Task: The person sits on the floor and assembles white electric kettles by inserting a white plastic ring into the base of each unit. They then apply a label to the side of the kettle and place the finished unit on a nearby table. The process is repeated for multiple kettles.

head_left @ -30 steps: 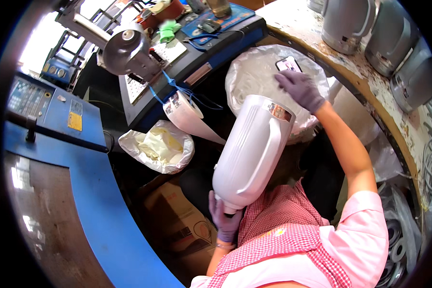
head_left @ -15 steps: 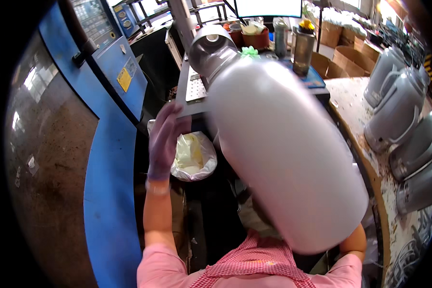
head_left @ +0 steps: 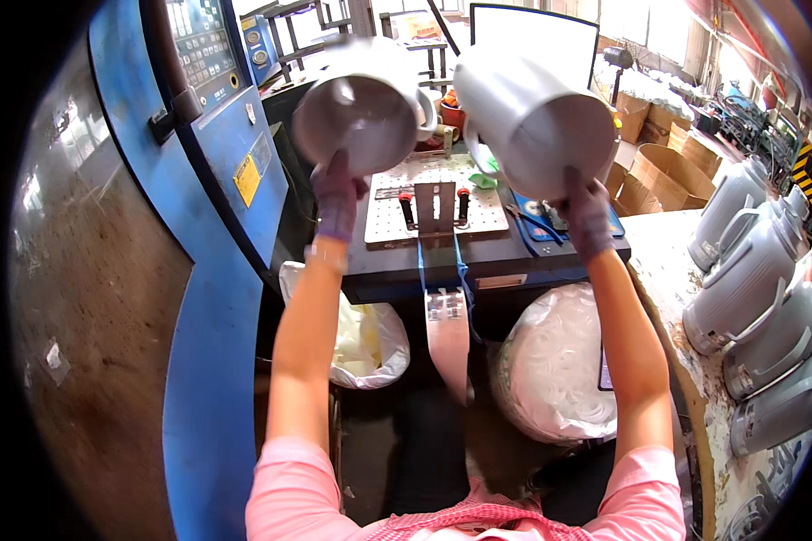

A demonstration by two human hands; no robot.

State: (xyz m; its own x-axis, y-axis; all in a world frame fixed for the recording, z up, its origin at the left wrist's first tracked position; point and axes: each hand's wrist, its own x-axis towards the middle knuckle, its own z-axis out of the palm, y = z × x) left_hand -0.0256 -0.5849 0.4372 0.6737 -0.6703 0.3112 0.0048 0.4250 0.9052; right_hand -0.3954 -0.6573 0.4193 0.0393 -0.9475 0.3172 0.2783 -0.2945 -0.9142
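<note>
My left hand (head_left: 337, 193), in a purple glove, grips the bottom rim of a white plastic jug shell (head_left: 363, 113) held up over the workbench. My right hand (head_left: 586, 219), also gloved, holds a second white jug shell (head_left: 532, 115) by its bottom edge, tilted to the right. Both arms are stretched forward, and the two shells hang side by side above a perforated metal plate (head_left: 383, 221) with a small clamp (head_left: 435, 206) on it.
A blue machine cabinet (head_left: 226, 189) with a control panel stands at left. Two white bags (head_left: 374, 347) (head_left: 555, 365) sit under the bench. Several grey-white jugs (head_left: 749, 279) line the table at right. Cardboard boxes (head_left: 663, 171) stand behind.
One large white jug was held close to the camera. Now each hand holds a separate jug shell, raised forward over the bench with arms extended.
</note>
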